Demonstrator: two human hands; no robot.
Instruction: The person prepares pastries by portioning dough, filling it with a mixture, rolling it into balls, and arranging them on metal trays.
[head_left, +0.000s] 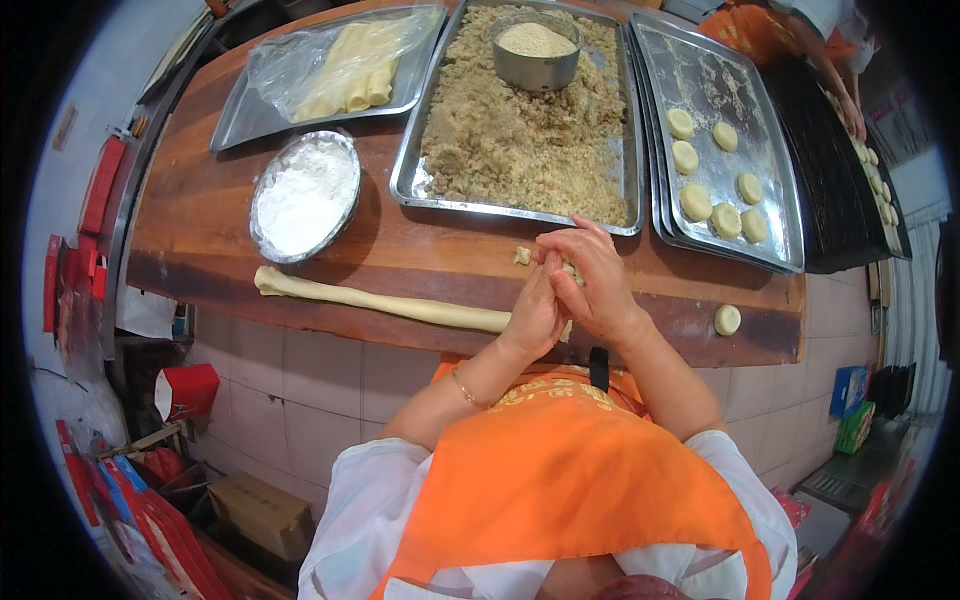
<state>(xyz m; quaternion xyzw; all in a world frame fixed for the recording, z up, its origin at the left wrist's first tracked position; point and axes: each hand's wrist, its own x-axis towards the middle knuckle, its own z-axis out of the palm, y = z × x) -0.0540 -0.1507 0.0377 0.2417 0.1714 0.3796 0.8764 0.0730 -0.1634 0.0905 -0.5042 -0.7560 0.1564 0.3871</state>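
Note:
Above the table's near edge, my left hand [536,308] and my right hand [594,280] are cupped together, fingers closed around a small pale piece of dough [571,271]. Most of that piece is hidden by the hands. A long dough rope [385,302] lies along the near side of the table, its right end reaching behind my left hand. Just beyond my hands sits a small crumbly lump [522,256]. One round flat dough cake [727,320] rests alone to the right of my right hand.
On the wooden table [190,215] stand a bowl of white flour [305,195], a tray of dough rolls under plastic [345,70], and a tray of crumbly filling [520,150] holding a metal tin [536,70]. Stacked trays [775,160] carry several cakes. Another person's arm [835,75] is at far right.

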